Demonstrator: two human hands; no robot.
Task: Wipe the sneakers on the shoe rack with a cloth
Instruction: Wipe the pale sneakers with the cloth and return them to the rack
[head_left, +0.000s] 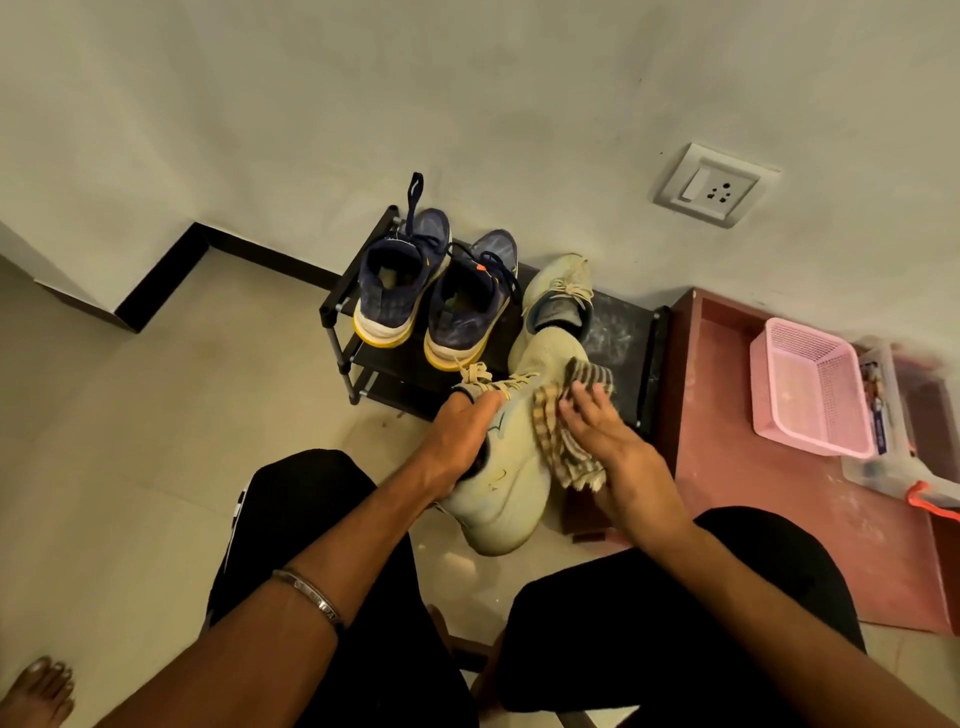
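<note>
A pale beige sneaker (511, 483) is held in the air in front of the black shoe rack (623, 332), toe pointing toward me. My left hand (457, 441) grips it at the collar, fingers inside the opening. My right hand (608, 441) presses a checked brown cloth (558, 441) flat against the sneaker's right side. Its beige partner (558, 296) lies on the rack's top shelf. Two navy sneakers with yellow soles (395, 291) (467, 312) stand on the rack's left half, heels toward me.
A reddish low platform (753, 493) lies right of the rack, with a pink plastic basket (810, 389) and a clear container (893, 415) on it. A wall socket (711, 184) is above. My knees in black trousers fill the foreground; a bare foot (39, 686) rests at the lower left.
</note>
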